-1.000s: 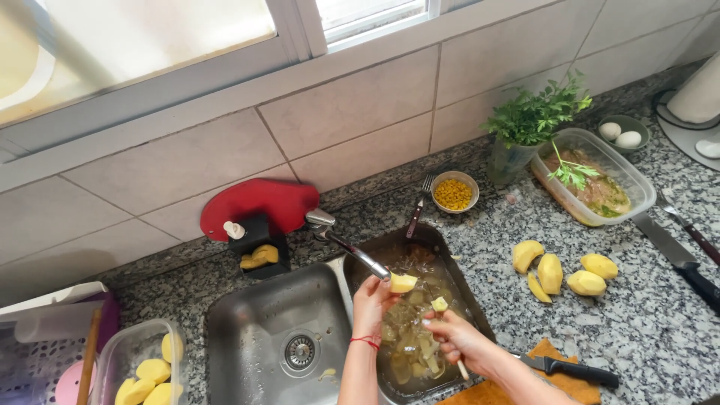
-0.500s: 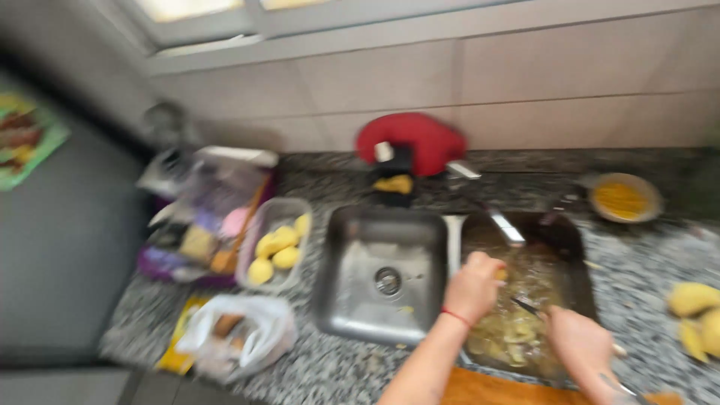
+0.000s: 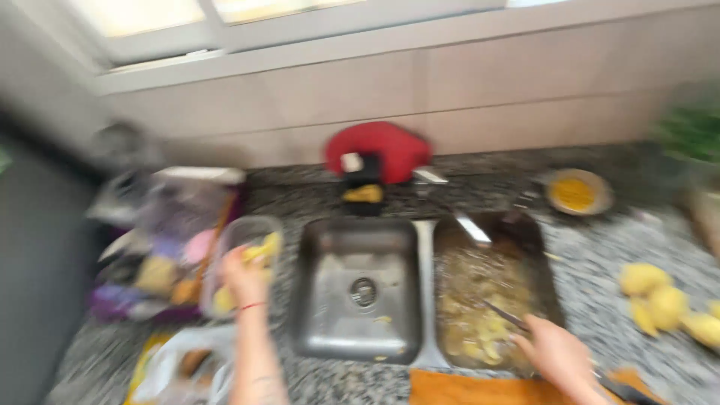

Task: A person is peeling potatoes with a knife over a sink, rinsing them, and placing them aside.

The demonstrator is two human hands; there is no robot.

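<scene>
- Granite counter (image 3: 600, 255) under a tiled wall and a bright window, all of it smeared by motion blur, so edges are soft everywhere.
- Left hand (image 3: 244, 279) is out over the clear plastic container (image 3: 241, 262) on the left of the sink (image 3: 358, 289). Fingers look curled around something yellow, likely a peeled potato piece (image 3: 262, 247), but the blur will not let me say whether it is gripped or only touched.
- The container's long axis runs near to far. Its near end is hidden behind the hand and wrist.
- Right hand (image 3: 559, 358) sits at the near right, partly cut off by the bottom edge. It is closed around a knife (image 3: 504, 315) whose thin blade points far and left, over the right basin (image 3: 487, 300) full of peelings.
- Orange cloth or board (image 3: 480, 390) lies at the near edge, cut off below.
- More yellow potatoes (image 3: 664, 300) lie on the right, well apart from both hands.
- Far side: a red object (image 3: 379, 146) against the wall and a small bowl (image 3: 576, 193) with yellow contents. Clutter at far left is too blurred to name.
</scene>
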